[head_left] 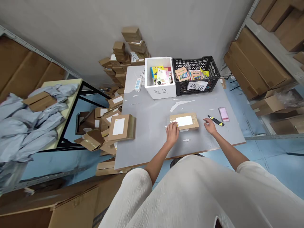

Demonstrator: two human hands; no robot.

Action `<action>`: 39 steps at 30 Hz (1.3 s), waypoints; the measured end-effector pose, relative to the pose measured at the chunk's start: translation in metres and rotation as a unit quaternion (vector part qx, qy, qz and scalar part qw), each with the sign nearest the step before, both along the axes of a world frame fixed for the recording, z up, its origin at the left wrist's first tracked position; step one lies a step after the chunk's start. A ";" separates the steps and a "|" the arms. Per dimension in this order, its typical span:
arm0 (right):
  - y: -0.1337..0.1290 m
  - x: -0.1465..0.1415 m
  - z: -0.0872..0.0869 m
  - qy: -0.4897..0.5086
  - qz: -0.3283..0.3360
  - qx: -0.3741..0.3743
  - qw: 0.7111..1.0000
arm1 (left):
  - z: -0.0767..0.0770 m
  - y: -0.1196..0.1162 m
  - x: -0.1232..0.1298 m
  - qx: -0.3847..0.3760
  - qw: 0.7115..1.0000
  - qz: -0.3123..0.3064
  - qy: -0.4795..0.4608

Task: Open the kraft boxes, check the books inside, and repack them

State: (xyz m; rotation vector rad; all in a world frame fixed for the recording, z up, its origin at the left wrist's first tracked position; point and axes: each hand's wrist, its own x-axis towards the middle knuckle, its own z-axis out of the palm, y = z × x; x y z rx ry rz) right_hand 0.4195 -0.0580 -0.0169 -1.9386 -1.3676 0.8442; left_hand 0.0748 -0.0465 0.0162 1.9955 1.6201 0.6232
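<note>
1. The left hand lay on the near left corner of the small carton, its fingers bent over the edge, perhaps to steady it; whether it gripped could not be told.
2. The right hand hung half-curled with nothing visible in it, between the carton and the cutter.
3. The carton sat before the person near the table's close edge, white label upward, probably for easy reach and reading.
4. The cutter lay just right of that hand, likely for quick pick-up, with a blurred pink item beyond it.
5. A larger carton stood at the table's left edge, apparently out of the way.
6. Farther back, a white box and a black crate stood side by side, marked differently, presumably to keep their books apart.
</note>
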 end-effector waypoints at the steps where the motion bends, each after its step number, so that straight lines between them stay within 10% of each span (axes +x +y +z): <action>1: 0.000 0.013 -0.004 -0.028 -0.008 -0.026 0.999 | 0.003 -0.004 0.007 0.002 0.999 -0.032 0.014; 11: 0.003 0.101 -0.042 -0.247 0.039 -0.208 0.946 | 0.001 -0.022 0.039 -0.006 0.998 -0.010 0.055; 25: 0.000 0.107 -0.060 -0.286 0.118 -0.195 0.931 | -0.001 -0.021 0.053 -0.026 0.996 0.051 0.068; 39: 0.029 0.049 -0.021 0.143 -0.108 -0.110 0.978 | -0.003 -0.021 0.035 -0.013 0.999 -0.016 0.046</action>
